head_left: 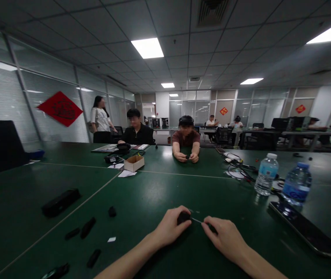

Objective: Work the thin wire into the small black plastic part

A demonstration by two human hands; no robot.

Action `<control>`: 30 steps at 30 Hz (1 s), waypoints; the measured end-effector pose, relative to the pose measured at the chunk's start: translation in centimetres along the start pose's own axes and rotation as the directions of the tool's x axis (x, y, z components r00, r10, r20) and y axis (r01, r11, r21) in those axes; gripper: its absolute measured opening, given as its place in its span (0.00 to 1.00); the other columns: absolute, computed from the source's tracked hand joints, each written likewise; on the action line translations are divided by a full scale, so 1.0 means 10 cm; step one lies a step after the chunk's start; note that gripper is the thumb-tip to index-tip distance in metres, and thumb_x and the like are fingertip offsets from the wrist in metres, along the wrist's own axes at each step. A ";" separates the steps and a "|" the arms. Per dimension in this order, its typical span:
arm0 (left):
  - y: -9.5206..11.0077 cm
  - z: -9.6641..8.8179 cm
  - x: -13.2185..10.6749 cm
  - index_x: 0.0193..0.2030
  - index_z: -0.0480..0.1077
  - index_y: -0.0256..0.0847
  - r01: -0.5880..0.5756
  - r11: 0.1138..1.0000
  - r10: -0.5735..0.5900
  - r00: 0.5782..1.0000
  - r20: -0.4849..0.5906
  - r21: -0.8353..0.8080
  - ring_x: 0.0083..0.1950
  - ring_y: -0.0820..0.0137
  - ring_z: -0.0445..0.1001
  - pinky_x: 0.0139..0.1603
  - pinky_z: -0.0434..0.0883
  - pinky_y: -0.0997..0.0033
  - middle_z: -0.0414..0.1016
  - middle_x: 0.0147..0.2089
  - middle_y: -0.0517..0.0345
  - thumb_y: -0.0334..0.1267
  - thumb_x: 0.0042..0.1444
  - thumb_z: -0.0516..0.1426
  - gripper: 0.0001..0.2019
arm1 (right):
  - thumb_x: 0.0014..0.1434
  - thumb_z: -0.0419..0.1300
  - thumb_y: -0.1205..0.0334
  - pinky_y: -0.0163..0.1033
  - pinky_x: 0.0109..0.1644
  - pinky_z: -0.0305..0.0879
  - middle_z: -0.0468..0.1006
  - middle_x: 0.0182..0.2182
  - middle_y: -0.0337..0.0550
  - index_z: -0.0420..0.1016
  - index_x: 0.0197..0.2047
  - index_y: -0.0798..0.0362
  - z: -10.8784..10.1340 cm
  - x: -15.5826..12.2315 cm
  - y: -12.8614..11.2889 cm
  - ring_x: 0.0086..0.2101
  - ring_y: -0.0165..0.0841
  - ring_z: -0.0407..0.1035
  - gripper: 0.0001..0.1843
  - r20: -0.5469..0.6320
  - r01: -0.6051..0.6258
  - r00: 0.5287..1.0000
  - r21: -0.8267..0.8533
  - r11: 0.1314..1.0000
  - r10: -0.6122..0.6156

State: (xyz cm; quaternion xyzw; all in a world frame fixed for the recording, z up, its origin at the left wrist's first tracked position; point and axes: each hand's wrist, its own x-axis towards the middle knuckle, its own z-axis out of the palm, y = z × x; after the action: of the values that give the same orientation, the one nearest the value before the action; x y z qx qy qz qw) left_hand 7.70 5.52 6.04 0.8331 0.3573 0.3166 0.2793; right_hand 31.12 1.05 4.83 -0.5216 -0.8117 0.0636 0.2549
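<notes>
Green surface [159, 190]; office [162, 102] beyond. Left hand [169, 224]: grip holding black part [183, 217], at front centre. Right hand [226, 234]: grip pinching thin rod [196, 220], which points to the part. Likely faults: rod skidding aside, from slender pinch; part dropping, should left grip slacken.

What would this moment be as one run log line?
left hand: gripping black object | right hand: pinching thin stick | phone: at right

The black piece [183, 218] looks matt, the tabletop [154, 190] glossy.
</notes>
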 end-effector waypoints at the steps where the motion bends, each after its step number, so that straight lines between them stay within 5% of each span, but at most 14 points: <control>1: 0.00 0.00 0.00 0.49 0.69 0.42 -0.001 1.000 0.001 1.000 0.004 0.000 0.40 0.70 0.72 0.41 0.66 0.71 0.75 0.43 0.58 0.40 0.59 0.57 0.12 | 0.68 0.48 0.54 0.34 0.34 0.64 0.76 0.29 0.38 0.73 0.40 0.48 0.00 0.00 0.00 0.28 0.31 0.71 0.14 -0.003 0.000 1.000 -0.007 1.000 0.000; 18: -0.06 0.05 0.02 0.45 0.72 0.42 -0.009 1.000 0.009 1.000 0.018 0.017 0.38 0.70 0.72 0.40 0.65 0.73 0.76 0.39 0.59 0.39 0.57 0.59 0.10 | 0.66 0.50 0.56 0.34 0.36 0.61 0.75 0.30 0.38 0.73 0.40 0.50 -0.01 -0.03 -0.01 0.29 0.31 0.70 0.13 -0.014 0.119 0.993 0.017 0.993 -0.119; 30: -0.08 0.01 0.05 0.52 0.68 0.41 0.098 0.981 -0.089 0.994 0.060 -0.169 0.31 0.72 0.73 0.32 0.69 0.73 0.75 0.41 0.56 0.43 0.59 0.55 0.15 | 0.68 0.49 0.55 0.35 0.36 0.63 0.75 0.32 0.39 0.72 0.43 0.49 -0.03 -0.01 0.01 0.30 0.31 0.70 0.13 -0.056 0.017 0.998 0.020 1.000 -0.016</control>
State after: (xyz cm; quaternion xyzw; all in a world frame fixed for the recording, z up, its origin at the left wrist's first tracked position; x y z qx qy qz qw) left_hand 7.73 6.29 5.55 0.7962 0.3601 0.3109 0.3738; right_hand 31.36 0.99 5.02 -0.5137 -0.8079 0.0553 0.2835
